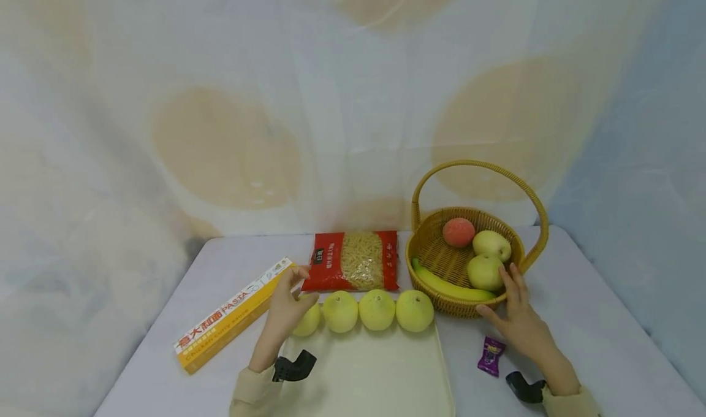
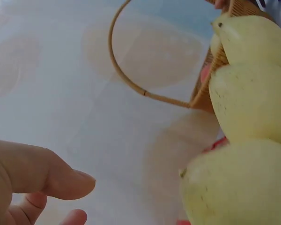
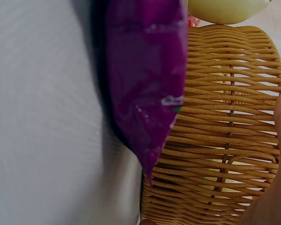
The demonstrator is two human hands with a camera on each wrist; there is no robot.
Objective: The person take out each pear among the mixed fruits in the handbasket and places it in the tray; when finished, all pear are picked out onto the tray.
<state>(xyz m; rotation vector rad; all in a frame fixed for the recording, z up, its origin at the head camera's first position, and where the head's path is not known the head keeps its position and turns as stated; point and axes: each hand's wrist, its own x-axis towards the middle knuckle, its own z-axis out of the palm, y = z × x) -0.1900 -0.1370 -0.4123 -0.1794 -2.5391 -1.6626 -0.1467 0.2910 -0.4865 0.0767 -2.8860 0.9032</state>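
My left hand (image 1: 287, 303) is held over the leftmost of several yellow-green pears (image 1: 341, 312) lined up along the far edge of a cream tray (image 1: 369, 374). Its thumb and fingers are apart, with nothing between them; the left wrist view shows the thumb (image 2: 61, 178) away from the pears. At the front right of a wicker basket (image 1: 455, 306), my right hand (image 1: 521, 325) has its fingertips at a pear (image 1: 485, 272) inside, its thumb near the rim. Also in the basket are a banana (image 1: 447, 288), a reddish fruit (image 1: 458, 232) and another pear (image 1: 492, 245).
A red pasta bag (image 1: 358, 260) lies behind the tray. To the left is a long yellow-and-white pasta box (image 1: 234, 316). A purple wrapped candy (image 1: 491, 355) lies between the tray and my right wrist. The basket's tall handle (image 1: 480, 163) arches above it.
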